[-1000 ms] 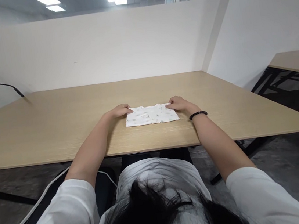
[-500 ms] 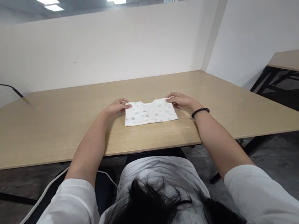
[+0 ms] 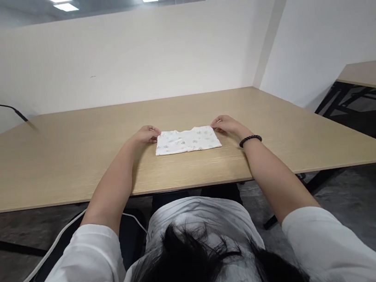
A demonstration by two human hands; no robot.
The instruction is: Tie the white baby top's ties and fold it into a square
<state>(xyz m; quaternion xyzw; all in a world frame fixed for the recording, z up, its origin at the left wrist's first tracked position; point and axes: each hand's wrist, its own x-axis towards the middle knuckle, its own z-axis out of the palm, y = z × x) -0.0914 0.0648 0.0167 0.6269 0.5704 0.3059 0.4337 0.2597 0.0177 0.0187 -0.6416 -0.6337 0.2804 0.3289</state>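
The folded white printed garment [image 3: 187, 140] lies flat on the pale wood-grain surface [image 3: 74, 175], centred in front of the person and closer to the near edge than the far one. Its long axis runs left to right, parallel to that edge, with a grip at each end: the left grip [image 3: 147, 134] at the far left corner, the right grip [image 3: 229, 125] at the far right corner, neither clearly nearer. Both sit palm down, fingers lightly curled, at the cloth's edge; whether either has hold of it, I cannot tell.
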